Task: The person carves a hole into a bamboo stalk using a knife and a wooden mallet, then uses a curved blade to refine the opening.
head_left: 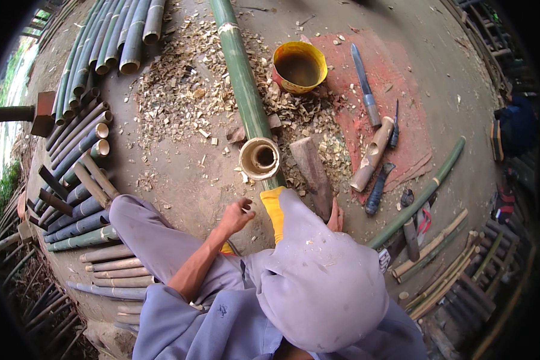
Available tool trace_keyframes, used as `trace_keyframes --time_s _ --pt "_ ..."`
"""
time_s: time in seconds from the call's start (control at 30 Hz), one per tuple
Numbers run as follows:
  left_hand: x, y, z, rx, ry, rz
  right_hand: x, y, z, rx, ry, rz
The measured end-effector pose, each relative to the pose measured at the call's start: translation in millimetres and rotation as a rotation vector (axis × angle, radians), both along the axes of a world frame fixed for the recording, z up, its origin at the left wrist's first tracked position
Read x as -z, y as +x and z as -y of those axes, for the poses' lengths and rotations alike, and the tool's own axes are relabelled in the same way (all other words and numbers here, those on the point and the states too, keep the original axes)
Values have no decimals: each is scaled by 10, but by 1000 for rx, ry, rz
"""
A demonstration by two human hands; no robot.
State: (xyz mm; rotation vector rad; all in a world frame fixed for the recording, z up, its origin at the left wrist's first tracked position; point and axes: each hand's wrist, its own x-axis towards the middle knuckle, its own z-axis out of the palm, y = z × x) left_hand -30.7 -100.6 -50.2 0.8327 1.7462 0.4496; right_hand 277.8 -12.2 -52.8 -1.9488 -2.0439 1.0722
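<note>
A long green bamboo pole (246,84) runs away from me along the ground, a short open-ended bamboo piece (259,159) at its near end. My left hand (238,216) hangs just short of that end, its fingers loosely bent and apart, with nothing in them. My right hand (336,216), partly hidden behind my raised knee, has its fingers against the lower part of a flat wooden club (312,171). That club tilts up beside the short bamboo piece. A yellow sock or boot (273,210) on my foot is close to the near end of the pole.
Wood chips (186,90) cover the ground around the pole. A yellow bucket (299,67) holds dark liquid. On a red cloth (396,84) lie a long knife (363,78) and a notched bamboo piece (373,153). Bamboo tubes (93,144) are stacked at left.
</note>
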Motion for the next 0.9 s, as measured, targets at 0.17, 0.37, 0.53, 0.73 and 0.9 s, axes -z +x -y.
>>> trace_keyframes --time_s 0.17,0.37,0.53,0.73,0.9 --pt "152 7 -133 237 60 -72 -73 -320 -368 -110 50 185" --pt "154 -2 -339 31 98 -42 126 -468 -610 -123 122 124" --pt "89 53 -367 -38 236 -63 131 -471 -645 -144 112 114" --pt "-204 11 -548 -250 444 -88 155 -449 -657 -144 119 113" --pt "21 -57 -487 -431 155 171 158 -497 -677 -157 126 103"
